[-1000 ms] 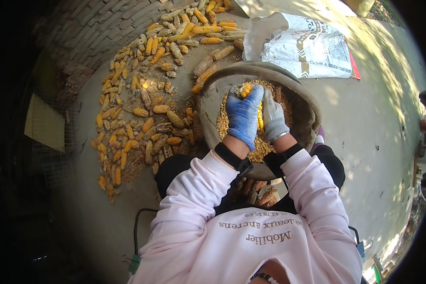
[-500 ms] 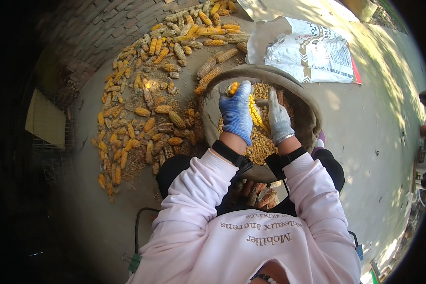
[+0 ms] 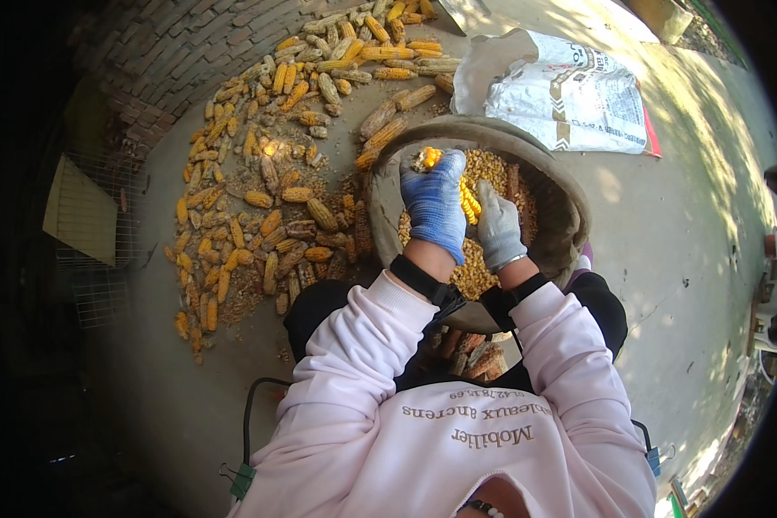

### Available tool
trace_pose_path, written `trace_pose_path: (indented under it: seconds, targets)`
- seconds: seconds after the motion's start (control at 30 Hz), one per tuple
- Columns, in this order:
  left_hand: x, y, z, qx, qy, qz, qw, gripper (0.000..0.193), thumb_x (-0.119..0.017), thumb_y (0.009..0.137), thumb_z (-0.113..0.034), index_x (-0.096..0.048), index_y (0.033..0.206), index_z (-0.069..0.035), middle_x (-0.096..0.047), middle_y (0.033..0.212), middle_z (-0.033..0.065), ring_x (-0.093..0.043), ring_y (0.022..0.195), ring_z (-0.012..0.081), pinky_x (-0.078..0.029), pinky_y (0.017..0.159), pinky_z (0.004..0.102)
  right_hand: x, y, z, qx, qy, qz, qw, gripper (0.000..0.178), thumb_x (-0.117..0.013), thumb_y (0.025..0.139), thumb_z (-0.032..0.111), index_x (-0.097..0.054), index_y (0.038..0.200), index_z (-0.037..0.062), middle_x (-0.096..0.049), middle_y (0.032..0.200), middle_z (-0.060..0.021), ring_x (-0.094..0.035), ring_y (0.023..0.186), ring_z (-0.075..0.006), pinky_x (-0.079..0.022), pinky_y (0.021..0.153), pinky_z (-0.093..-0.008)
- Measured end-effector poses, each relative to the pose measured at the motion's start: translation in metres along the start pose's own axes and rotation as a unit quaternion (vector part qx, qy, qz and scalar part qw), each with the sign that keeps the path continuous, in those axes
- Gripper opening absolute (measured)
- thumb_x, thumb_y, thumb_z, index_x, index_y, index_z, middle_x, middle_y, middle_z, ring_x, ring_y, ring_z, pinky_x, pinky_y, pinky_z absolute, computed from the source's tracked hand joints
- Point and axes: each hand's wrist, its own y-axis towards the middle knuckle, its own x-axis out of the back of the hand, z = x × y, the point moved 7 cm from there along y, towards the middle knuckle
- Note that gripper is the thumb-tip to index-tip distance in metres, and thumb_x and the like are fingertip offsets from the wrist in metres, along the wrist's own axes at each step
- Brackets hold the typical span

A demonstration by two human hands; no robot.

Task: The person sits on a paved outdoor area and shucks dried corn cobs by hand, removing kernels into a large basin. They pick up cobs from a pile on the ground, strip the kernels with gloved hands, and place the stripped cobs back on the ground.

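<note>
Both hands on one corn cob (image 3: 457, 186) over basin (image 3: 570, 207).
L hand (image 3: 434, 207), blue glove, clenched round cob; R hand (image 3: 496, 226), grey glove, grasps it too. Kernels (image 3: 483, 168) in basin, cob pile (image 3: 268, 190) at left.

We note: a grey concrete floor (image 3: 682, 259) dappled with sunlight and leaf shadow; a curved brick wall (image 3: 190, 60) at upper left; a wire mesh panel (image 3: 104, 259) standing in shade.

Left of the basin (image 3: 388, 177) a heap of corn cobs (image 3: 268, 198) covers the ground; a white sack (image 3: 570, 99) lies behind it. Bare concrete (image 3: 691, 259) opens to the right.
</note>
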Motion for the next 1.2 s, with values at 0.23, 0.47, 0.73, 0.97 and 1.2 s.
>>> trace_pose_path:
  seconds: [0.23, 0.47, 0.73, 0.97, 1.2]
  targets:
    - [-0.01, -0.012, -0.003, -0.035, 0.048, -0.007, 0.998, 0.029, -0.068, 0.071, 0.001, -0.051, 0.093, -0.004, -0.056, 0.086, 0.003, -0.055, 0.075, 0.0122, -0.047, 0.068, 0.0255, -0.004, 0.011, -0.024, -0.033, 0.148, -0.047, 0.987, 0.046, -0.05, 0.09, 0.04, -0.059, 0.084, -0.0043, -0.056, 0.064, -0.009, -0.056, 0.063, -0.0171, -0.046, 0.056, -0.0347]
    - [-0.019, -0.017, 0.008, -0.068, 0.111, 0.049, 0.99, 0.037, -0.07, 0.071, -0.004, -0.045, 0.098, 0.0, -0.055, 0.089, 0.0063, -0.055, 0.074, 0.0122, -0.049, 0.07, 0.0259, -0.001, 0.013, -0.016, 0.082, -0.014, 0.03, 0.996, 0.035, -0.057, 0.083, 0.032, -0.052, 0.106, 0.006, -0.06, 0.091, -0.0154, -0.059, 0.08, -0.0294, -0.048, 0.068, -0.0376]
    - [-0.009, -0.014, -0.004, -0.049, 0.035, 0.051, 0.997, 0.014, -0.068, 0.074, -0.007, -0.057, 0.082, -0.006, -0.055, 0.076, -0.0003, -0.053, 0.066, 0.0082, -0.045, 0.06, 0.0234, 0.003, 0.027, -0.029, -0.125, 0.024, 0.066, 0.99, 0.056, -0.056, 0.083, 0.042, -0.045, 0.118, -0.0005, -0.058, 0.077, -0.0147, -0.059, 0.069, -0.0284, -0.049, 0.066, -0.0363]
    - [0.024, 0.014, -0.01, 0.064, -0.085, -0.042, 0.993, 0.025, -0.065, 0.078, -0.014, -0.054, 0.097, -0.003, -0.055, 0.089, 0.0071, -0.056, 0.081, 0.0197, -0.049, 0.079, 0.0328, 0.001, -0.035, 0.064, 0.28, -0.324, 0.046, 0.902, 0.053, -0.039, 0.091, 0.048, -0.058, 0.11, 0.0018, -0.062, 0.099, -0.0206, -0.059, 0.093, -0.034, -0.047, 0.079, -0.0364]
    - [-0.008, -0.024, -0.024, -0.064, 0.023, 0.054, 0.996, 0.016, -0.067, 0.074, -0.006, -0.058, 0.087, -0.005, -0.059, 0.081, 0.001, -0.057, 0.071, 0.0117, -0.048, 0.068, 0.0254, 0.006, 0.008, -0.016, 0.011, 0.129, -0.054, 0.99, 0.045, -0.048, 0.091, 0.041, -0.06, 0.082, -0.002, -0.06, 0.068, -0.0114, -0.058, 0.062, -0.0263, -0.046, 0.06, -0.0372]
